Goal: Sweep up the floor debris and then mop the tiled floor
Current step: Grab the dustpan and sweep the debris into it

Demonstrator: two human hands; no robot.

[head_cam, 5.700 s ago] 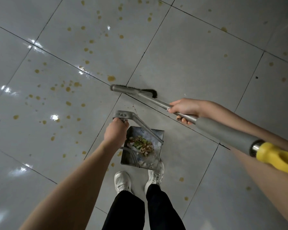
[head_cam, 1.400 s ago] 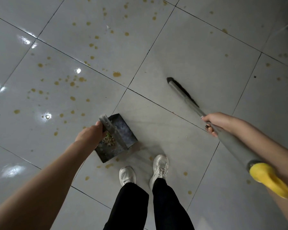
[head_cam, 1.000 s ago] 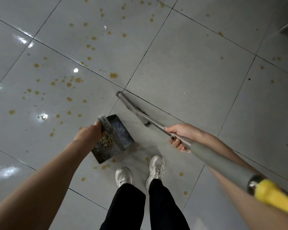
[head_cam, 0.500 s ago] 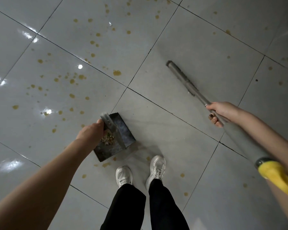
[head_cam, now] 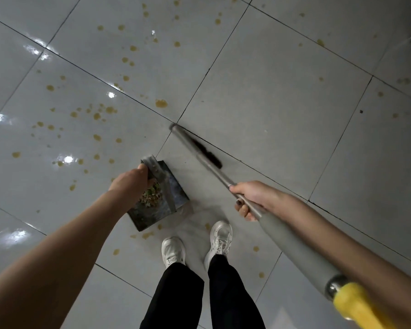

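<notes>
Left grip (head_cam: 131, 184) clenched round dustpan (head_cam: 176, 193) handle, right grip (head_cam: 249, 198) clenched round broom (head_cam: 211, 166) shaft, bristles on tiled floor (head_cam: 271, 91) just right of dustpan, debris (head_cam: 152, 195) inside dustpan.

Grey tiled floor (head_cam: 282, 91), glossy and spattered

Large square tiles are split by thin dark grout lines (head_cam: 138, 102) running diagonally. Yellow-brown spots (head_cam: 161, 103) are scattered thickly over the left and upper tiles and thin out to the right, with a few more close to the feet. Ceiling lights glare off the left tiles. A dark metal dustpan (head_cam: 176, 195) sits on the tile just ahead of two white sneakers (head_cam: 173, 251). Beside it a broom (head_cam: 217, 173) has its dark, blurred bristles (head_cam: 208, 154) lying along a grout line. A small dark speck (head_cam: 361, 111) lies further right.
</notes>
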